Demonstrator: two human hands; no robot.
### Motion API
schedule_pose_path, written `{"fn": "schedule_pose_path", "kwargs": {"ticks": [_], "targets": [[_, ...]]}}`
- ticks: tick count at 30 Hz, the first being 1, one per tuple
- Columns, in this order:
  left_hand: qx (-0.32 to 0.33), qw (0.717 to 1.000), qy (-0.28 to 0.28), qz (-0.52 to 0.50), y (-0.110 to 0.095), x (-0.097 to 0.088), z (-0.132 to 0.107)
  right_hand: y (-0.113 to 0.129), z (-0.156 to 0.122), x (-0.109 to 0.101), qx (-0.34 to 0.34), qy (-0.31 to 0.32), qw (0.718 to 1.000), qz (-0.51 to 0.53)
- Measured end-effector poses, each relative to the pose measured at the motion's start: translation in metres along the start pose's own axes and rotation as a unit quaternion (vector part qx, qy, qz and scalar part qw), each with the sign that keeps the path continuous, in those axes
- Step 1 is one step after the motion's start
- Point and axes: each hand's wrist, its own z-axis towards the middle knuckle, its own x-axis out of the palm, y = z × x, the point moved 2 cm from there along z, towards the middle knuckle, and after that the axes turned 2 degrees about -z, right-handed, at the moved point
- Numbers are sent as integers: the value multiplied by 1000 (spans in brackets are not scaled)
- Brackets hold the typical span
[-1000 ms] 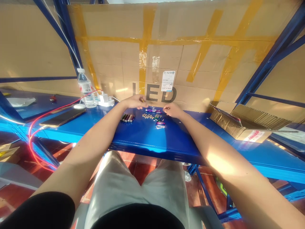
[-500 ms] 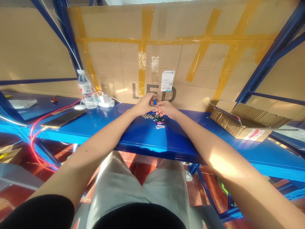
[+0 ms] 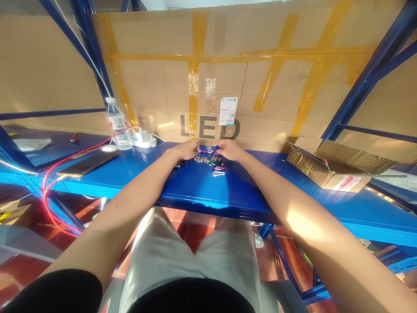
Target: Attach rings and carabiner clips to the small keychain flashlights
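Note:
My left hand is closed, its fingers bent down at the left end of a row of small purple and blue metallic pieces; what it grips, if anything, is hidden. My right hand pinches a small blue object at the right end of that row; its exact kind is too small to tell. Just in front of the hands lies a cluster of small silvery metal pieces. Beside it is a little pile of coloured carabiner-like clips. Small dark items sit partly hidden by my left wrist.
On the blue shelf, a phone, a water bottle and a white power adapter with a red cable stand left. An open cardboard box is at right. A large cardboard sheet rises behind.
My hands were together, raised with a blue object between them. They have moved apart and lower; my left hand went left, while the blue object stays by my right fingers.

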Motion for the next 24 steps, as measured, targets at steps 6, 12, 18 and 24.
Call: {"fn": "schedule_pose_path", "kwargs": {"ticks": [6, 12, 18, 24], "targets": [[-11, 1000, 18, -14, 4, 4, 2, 5, -1, 1, -20, 22, 999, -32], [-26, 999, 2, -42, 7, 9, 6, 7, 0, 3, -35, 27, 997, -56], [-49, 999, -10, -17, 11, 11, 8, 7, -1, 3, -36, 33, 998, -40], [-78, 997, -11, 13, 25, 7, 9, 7, -1, 2, -41, 28, 998, -28]]}}
